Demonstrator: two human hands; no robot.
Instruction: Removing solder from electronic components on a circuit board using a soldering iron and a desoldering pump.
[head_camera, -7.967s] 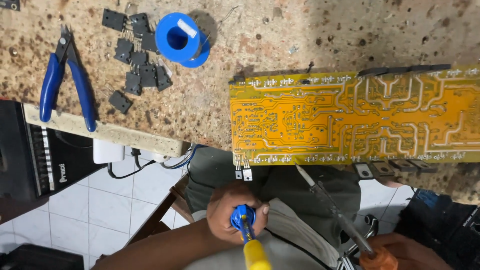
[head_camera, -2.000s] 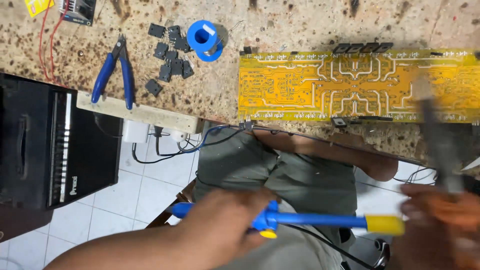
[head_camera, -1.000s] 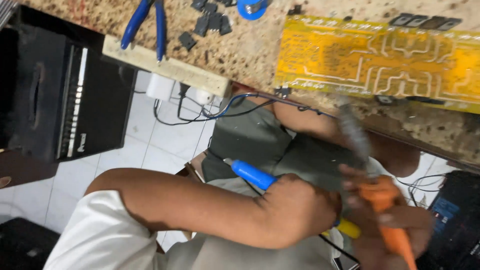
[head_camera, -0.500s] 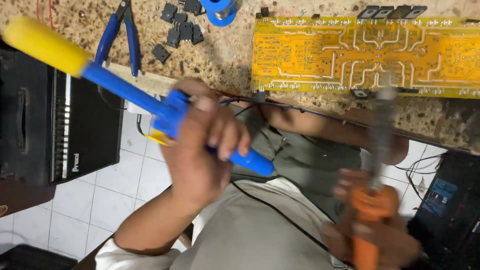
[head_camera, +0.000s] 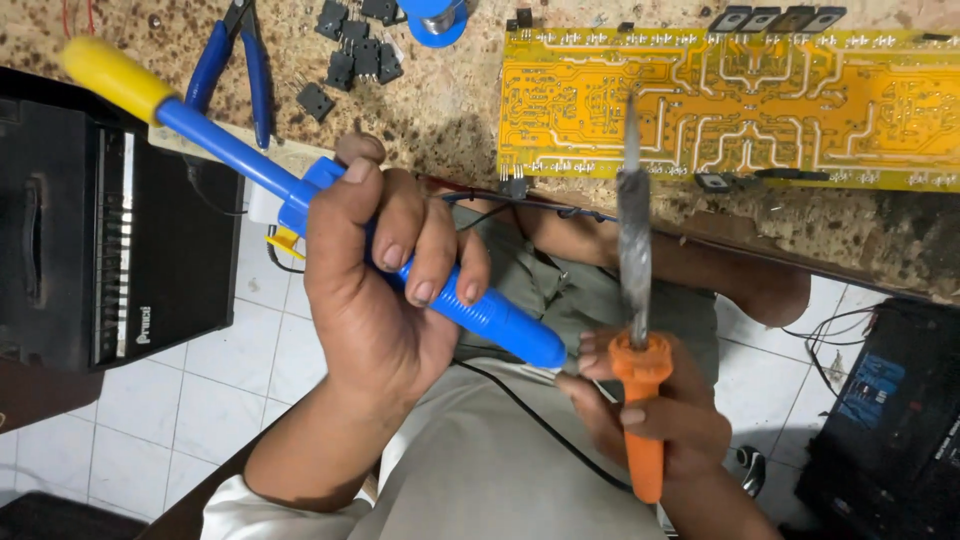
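My left hand (head_camera: 378, 290) grips a blue desoldering pump (head_camera: 250, 168) with a yellow plunger knob, held slantwise, its tip pointing down-right toward the other hand. My right hand (head_camera: 655, 415) holds a soldering iron (head_camera: 634, 260) by its orange handle, the grey shaft pointing up toward the bench. A long yellow circuit board (head_camera: 730, 105) lies solder side up on the speckled bench (head_camera: 440, 110) above both hands. The pump's tip lies close to the iron's orange collar.
Blue-handled cutters (head_camera: 232, 65), several small black components (head_camera: 350, 55) and a blue solder spool (head_camera: 436, 15) lie on the bench at upper left. A black amplifier-like box (head_camera: 90, 230) stands at left, a dark case (head_camera: 880, 410) at lower right. White floor tiles (head_camera: 180, 400) lie below.
The pump, down in my lap a second ago, is raised and held slantwise over my knees. The soldering iron has swung upright and is steadier beside the pump's tip.
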